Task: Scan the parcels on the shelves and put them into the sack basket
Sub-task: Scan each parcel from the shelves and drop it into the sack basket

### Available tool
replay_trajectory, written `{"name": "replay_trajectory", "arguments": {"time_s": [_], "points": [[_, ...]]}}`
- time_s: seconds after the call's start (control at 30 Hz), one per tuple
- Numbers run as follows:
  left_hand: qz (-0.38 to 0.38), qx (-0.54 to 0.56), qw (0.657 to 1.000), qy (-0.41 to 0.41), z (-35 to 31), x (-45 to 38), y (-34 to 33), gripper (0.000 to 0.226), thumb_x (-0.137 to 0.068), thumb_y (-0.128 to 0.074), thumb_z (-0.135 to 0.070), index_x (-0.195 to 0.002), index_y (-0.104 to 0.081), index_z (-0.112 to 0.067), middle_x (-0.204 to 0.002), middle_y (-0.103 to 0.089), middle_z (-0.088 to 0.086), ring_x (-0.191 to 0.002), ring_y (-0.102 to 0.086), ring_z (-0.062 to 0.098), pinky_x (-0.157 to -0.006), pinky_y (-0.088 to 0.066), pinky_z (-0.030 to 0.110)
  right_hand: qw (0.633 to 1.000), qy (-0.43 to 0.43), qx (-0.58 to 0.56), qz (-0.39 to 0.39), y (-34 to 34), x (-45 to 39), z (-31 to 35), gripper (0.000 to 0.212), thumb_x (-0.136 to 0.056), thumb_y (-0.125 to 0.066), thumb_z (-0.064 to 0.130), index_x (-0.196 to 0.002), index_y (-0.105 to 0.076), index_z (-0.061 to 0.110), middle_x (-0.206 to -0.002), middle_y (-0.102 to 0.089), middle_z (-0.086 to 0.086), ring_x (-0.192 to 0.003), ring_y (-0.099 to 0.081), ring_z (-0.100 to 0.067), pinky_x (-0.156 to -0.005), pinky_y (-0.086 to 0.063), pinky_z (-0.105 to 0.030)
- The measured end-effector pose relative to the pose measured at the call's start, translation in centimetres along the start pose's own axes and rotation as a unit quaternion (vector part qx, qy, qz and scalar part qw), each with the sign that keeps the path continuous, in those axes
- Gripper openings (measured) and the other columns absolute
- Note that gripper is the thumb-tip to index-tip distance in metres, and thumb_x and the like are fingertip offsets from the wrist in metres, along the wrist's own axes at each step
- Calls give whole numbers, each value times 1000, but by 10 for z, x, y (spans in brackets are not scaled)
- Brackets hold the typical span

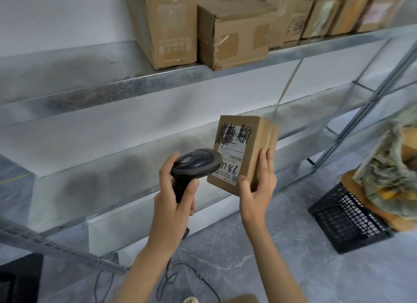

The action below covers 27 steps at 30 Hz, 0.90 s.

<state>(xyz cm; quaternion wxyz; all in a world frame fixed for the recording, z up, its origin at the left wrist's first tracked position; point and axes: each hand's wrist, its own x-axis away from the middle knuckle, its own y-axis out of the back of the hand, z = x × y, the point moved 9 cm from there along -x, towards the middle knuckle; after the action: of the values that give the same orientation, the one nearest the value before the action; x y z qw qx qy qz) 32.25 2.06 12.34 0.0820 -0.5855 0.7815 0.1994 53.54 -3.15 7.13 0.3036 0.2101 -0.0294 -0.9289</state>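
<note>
Two hands show: the left hand and the right hand. There is one scanner and one held parcel. On the top shelf stand at least six boxes, the far ones too blurred to count surely. Three shelf levels are visible. One black basket stands on the floor.
</note>
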Motion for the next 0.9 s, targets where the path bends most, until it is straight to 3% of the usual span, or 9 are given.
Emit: {"name": "replay_trajectory", "arguments": {"time_s": [0.1,0.27,0.43,0.57,0.73,0.9], "points": [[27,7,1000,-6,-4,-13,-44,52,-93,-54,-55,-139,-30,-62,-81,-65,-8,-56,-59,15,-54,-55,30,1000,-21,13,-15,40,-19,-18,78,-79,-48,39,-155,-29,42,-162,-19,26,-134,-26,7,-108,-20,-21],[71,28,997,2,-5,-32,-141,53,-91,-54,-56,-138,-30,-63,-84,-66,-7,-56,-58,16,-55,-55,29,996,-65,36,-48,124,-54,-56,76,-81,-50,35,-153,-29,44,-160,-17,32,-133,-27,6,-105,-18,-16],[114,61,991,17,-10,-44,-252,55,-89,-55,-59,-138,-32,-63,-87,-67,-4,-57,-59,17,-54,-53,26,986,-120,46,-111,226,-82,-101,76,-80,-52,29,-148,-29,52,-161,-22,28,-130,-27,11,-112,-26,-35],[162,81,983,10,-23,-44,-332,53,-89,-56,-59,-135,-33,-65,-87,-68,-1,-56,-59,15,-53,-52,25,976,-141,47,-159,294,-91,-124,75,-78,-49,42,-151,-32,50,-159,-21,33,-127,-25,19,-107,-26,-31],[222,92,971,1,-34,-42,-411,49,-90,-56,-63,-133,-33,-68,-84,-67,0,-55,-60,15,-52,-53,25,961,-173,52,-207,352,-92,-150,75,-81,-53,32,-149,-31,54,-157,-22,36,-133,-26,10,-110,-28,-37],[279,105,955,-16,-36,-58,-485,51,-93,-56,-49,-136,-33,-62,-80,-66,1,-55,-60,17,-52,-53,26,943,-195,57,-263,387,-102,-178,76,-80,-54,32,-146,-31,60,-156,-24,36,-132,-25,14,-107,-28,-34]]}}
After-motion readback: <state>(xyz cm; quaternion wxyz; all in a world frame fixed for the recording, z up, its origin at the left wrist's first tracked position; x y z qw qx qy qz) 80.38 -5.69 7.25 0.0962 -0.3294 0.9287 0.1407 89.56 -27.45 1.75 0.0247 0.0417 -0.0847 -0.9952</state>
